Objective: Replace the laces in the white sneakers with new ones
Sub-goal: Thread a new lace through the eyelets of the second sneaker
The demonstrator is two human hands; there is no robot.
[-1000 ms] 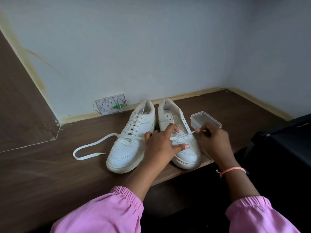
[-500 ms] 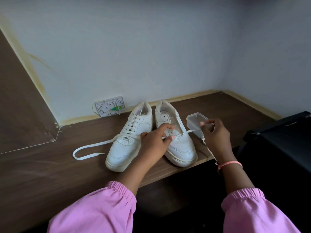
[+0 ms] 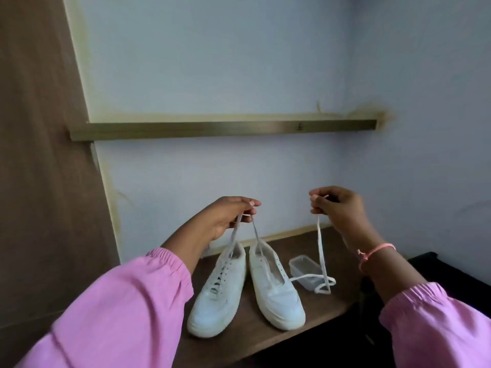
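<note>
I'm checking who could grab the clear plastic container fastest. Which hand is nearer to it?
The right hand. It is raised above and slightly right of the clear plastic container, pinching a lace. The left hand is raised farther away, across both sneakers.

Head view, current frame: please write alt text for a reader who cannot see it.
A person in pink sleeves holds white lace strands up in both hands: the left hand pinches two strands rising from the pair of white sneakers, and the right hand pinches a lace trailing down over a clear plastic container. All sit on a dark wooden shelf.
</note>
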